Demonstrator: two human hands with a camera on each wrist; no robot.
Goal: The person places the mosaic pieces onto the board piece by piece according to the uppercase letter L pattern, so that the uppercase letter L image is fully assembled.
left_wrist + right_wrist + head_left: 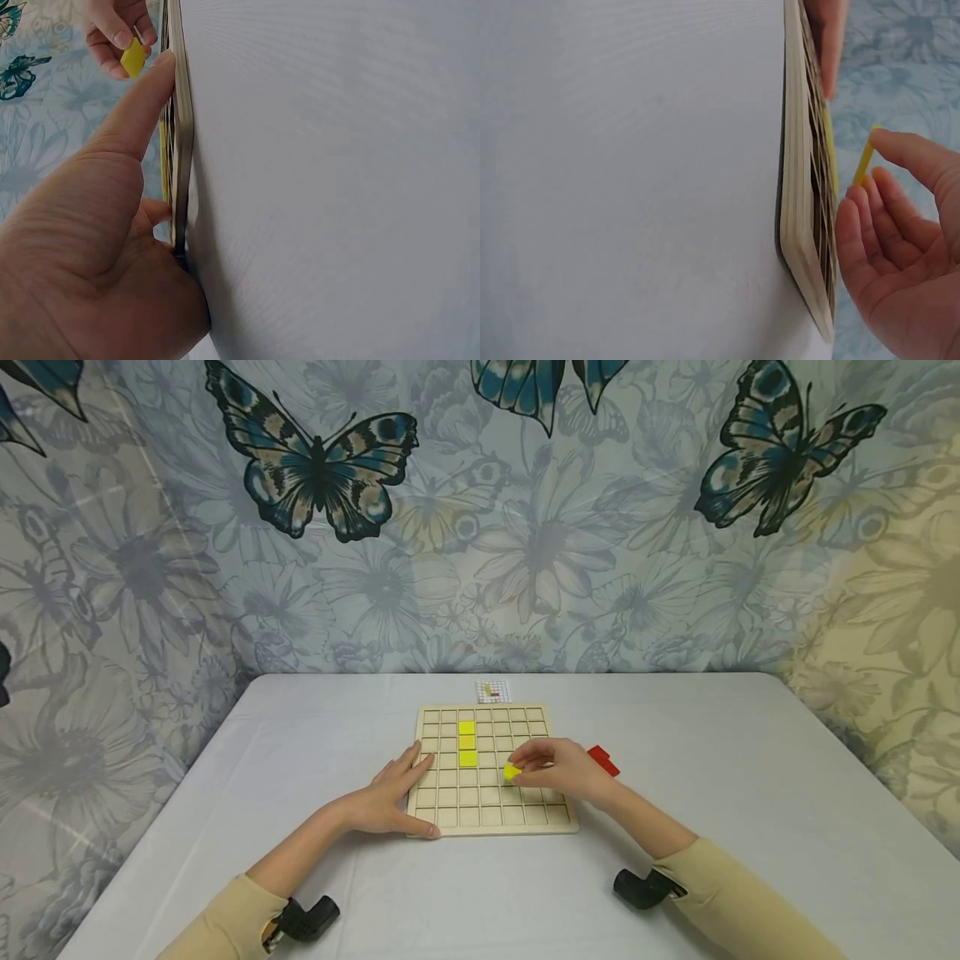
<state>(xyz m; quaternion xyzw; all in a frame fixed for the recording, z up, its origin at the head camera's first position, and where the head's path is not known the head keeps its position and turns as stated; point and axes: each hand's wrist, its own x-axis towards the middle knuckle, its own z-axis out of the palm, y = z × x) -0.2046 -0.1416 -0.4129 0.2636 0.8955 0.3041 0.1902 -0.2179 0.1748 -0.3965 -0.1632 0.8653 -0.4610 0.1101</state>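
- Pinched between thumb and fingers of the right hand (558,768) is a thin yellow tile (512,772), tilted and raised just above the grid board (495,817), a little toward 3 o'clock from its centre.
- Left hand (382,795) grasps nothing; it rests with fingers spread along the board's 9 o'clock side, thumb on the edge at the 7 o'clock corner.
- Three yellow squares (467,742) sit in one column of the board, toward 11 o'clock from its centre.
- Red pieces (604,761) lie off the board at 3 o'clock, just beyond the right hand; their number is unclear.
- A small printed card (492,692) lies at 12 o'clock, just past the board's far edge.
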